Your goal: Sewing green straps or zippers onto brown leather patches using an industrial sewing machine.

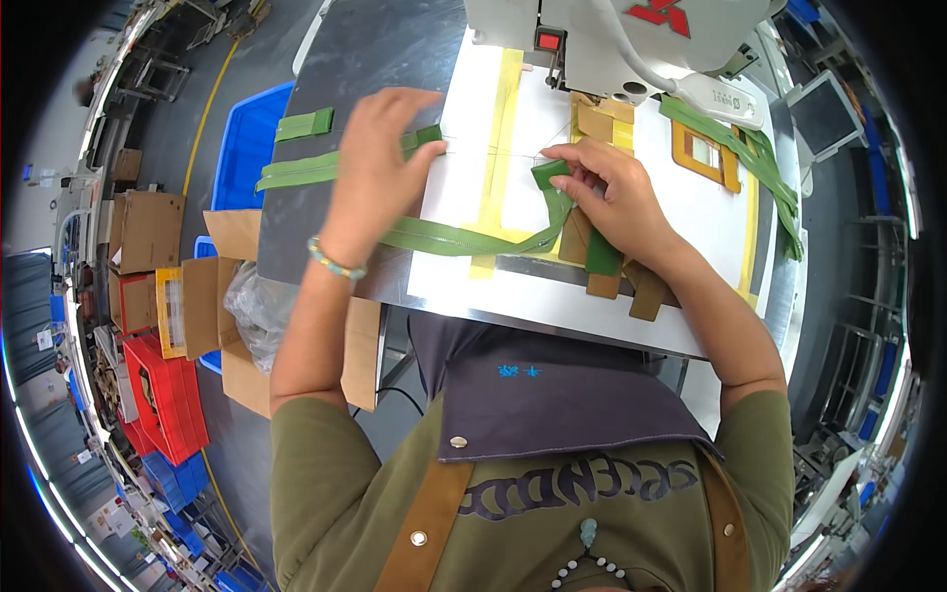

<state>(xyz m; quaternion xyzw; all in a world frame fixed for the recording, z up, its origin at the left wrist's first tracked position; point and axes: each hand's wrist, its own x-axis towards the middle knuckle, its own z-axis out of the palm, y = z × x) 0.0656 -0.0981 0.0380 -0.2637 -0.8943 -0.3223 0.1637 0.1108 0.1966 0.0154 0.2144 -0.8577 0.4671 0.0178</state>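
My right hand (pixel 617 192) is closed in a pinch on the end of a green zipper tape (pixel 444 238). From there the tape curves down and runs left, passing below my left wrist. Over the left of the work surface, my left hand (pixel 380 163) is slightly blurred, its thumb and fingers apart. A second green zipper tape (pixel 301 172) lies beneath that hand, its end showing between thumb and fingers. Thin thread lines cross the white sheet (pixel 459 183) between my hands. Beside my right hand are brown template pieces (pixel 602 120) and a dark green strip (pixel 603 255).
A sewing machine head (pixel 612 49) stands at the far side. More green tapes (pixel 755 158) and a brown frame (pixel 691 153) lie to the right. A short green piece (pixel 304 125) rests at left. Blue bin (pixel 247 133) and open carton (pixel 242 370) stand beyond the left edge.
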